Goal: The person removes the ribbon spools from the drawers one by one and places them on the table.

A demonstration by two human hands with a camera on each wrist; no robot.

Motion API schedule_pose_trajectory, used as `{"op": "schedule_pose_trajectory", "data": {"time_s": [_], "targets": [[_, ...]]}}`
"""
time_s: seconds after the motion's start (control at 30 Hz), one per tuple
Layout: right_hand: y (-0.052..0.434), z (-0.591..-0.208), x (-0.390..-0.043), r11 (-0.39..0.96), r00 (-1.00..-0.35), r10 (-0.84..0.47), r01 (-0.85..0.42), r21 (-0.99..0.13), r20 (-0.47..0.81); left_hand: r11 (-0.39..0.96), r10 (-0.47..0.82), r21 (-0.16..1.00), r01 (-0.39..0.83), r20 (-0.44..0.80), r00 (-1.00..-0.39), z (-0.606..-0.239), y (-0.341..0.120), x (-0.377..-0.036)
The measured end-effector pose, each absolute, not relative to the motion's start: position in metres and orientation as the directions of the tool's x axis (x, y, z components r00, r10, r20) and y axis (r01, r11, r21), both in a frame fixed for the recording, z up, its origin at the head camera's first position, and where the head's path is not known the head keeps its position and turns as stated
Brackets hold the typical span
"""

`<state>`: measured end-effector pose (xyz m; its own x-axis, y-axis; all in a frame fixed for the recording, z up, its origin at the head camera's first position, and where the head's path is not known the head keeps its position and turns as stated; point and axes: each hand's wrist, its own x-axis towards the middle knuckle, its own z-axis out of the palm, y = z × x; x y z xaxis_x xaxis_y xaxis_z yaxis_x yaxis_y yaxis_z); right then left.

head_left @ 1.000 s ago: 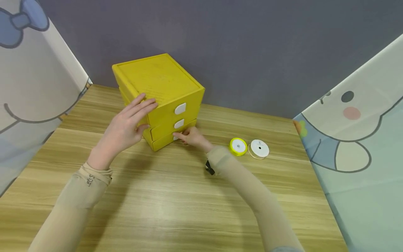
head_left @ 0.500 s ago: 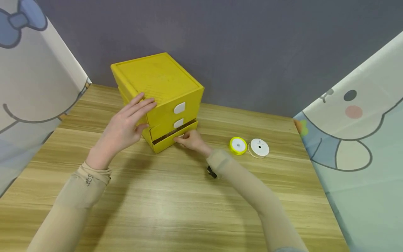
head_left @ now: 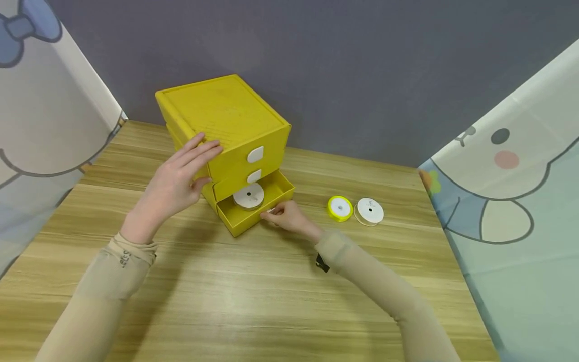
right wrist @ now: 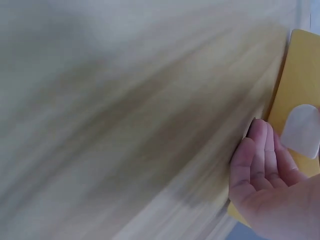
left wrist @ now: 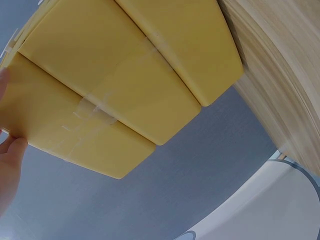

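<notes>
One drawer out on the yellow drawer box (head_left: 223, 125), far left of the table (head_left: 235, 291)
Bottom drawer (head_left: 253, 211) holds a white spool (head_left: 249, 195); right hand (head_left: 289, 217) pinches its white tab (right wrist: 301, 131), left hand (head_left: 178, 178) rests flat, fingers straight, on the box corner; two more spools (head_left: 355, 208) sit right

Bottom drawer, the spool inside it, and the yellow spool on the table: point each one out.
bottom drawer (head_left: 246, 224): head view, on its yellow front panel.
spool inside it (head_left: 249, 195): head view, on its white top face.
yellow spool (head_left: 340, 208): head view, on the white centre of its top face.
</notes>
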<state>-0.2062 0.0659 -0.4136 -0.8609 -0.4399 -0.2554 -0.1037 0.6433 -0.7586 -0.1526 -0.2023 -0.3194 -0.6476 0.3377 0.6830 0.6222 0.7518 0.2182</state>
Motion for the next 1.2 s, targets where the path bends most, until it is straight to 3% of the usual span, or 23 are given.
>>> {"op": "schedule_pose_trajectory", "data": {"time_s": [0.3, 0.8, 0.97, 1.2], "targets": [[0.088, -0.413, -0.185, 0.695, -0.87, -0.43, -0.148, -0.704, -0.242, 0.745, 0.347, 0.213, 0.632, 0.686, -0.64, -0.32, -0.203, -0.153], [0.11, -0.415, -0.16, 0.69, -0.864, -0.429, -0.125, -0.713, -0.264, 0.746, 0.337, 0.224, 0.627, 0.685, -0.646, -0.32, -0.202, -0.154], [0.115, -0.408, -0.162, 0.689, -0.814, -0.491, -0.145, -0.711, -0.31, 0.744, 0.336, 0.224, 0.629, 0.689, -0.643, -0.321, -0.201, -0.154], [0.127, -0.367, -0.174, 0.706, -0.681, -0.636, -0.323, -0.63, -0.363, 0.74, 0.328, 0.228, 0.633, 0.699, -0.636, -0.323, -0.2, -0.152]]}}
